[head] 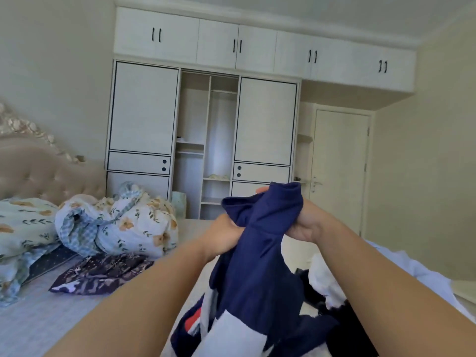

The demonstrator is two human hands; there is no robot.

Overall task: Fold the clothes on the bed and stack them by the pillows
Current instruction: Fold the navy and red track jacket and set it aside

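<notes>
A navy blue garment [260, 253] with white and red patches hangs in front of me above the bed [51, 318]. My left hand [221, 235] grips its bunched cloth from the left. My right hand [306, 222] holds its upper edge from the right, the fabric draped over the fingers. A folded dark patterned garment [103, 273] lies flat on the bed to the left. A floral pillow [23, 225] rests at the headboard end. More white and black clothes [327, 287] lie heaped under my right forearm.
A crumpled floral duvet [121, 222] sits beside the pillow. The padded headboard [43, 171] stands at the left. A white wardrobe [206, 140] with an open middle section fills the far wall, and a closed door [340, 171] is to its right.
</notes>
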